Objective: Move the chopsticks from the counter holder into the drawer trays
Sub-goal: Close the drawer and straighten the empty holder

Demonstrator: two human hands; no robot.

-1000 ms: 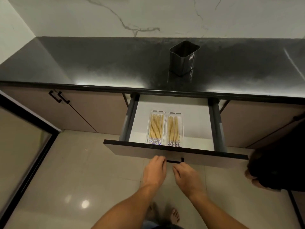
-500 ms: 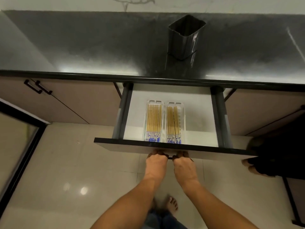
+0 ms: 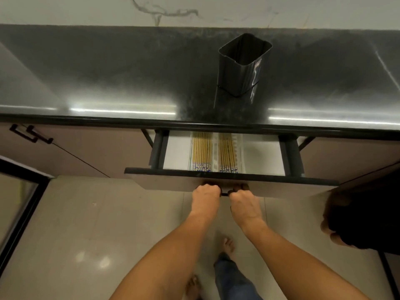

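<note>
The dark metal holder (image 3: pixel 244 66) stands on the black counter with nothing showing inside it. Below it the drawer (image 3: pixel 173 182) is partly pushed in. Two clear trays lie side by side in it, the left tray (image 3: pixel 201 152) and the right tray (image 3: pixel 229 152), each filled with yellow chopsticks with blue-patterned ends. My left hand (image 3: pixel 205 199) and my right hand (image 3: pixel 244 203) are both closed on the small black drawer handle (image 3: pixel 225 194) at the front panel's lower edge.
The black counter (image 3: pixel 108 83) runs the full width under a marbled wall. Cabinet doors with black handles (image 3: pixel 30 135) are at the left. Another person's dark-clothed figure (image 3: pixel 363 217) stands at the right. A glass door frame (image 3: pixel 23 204) lies at the left. My bare feet are on the tiled floor.
Both hands closed on the drawer handle and pushed the drawer inward; less of the trays shows under the counter edge now.
</note>
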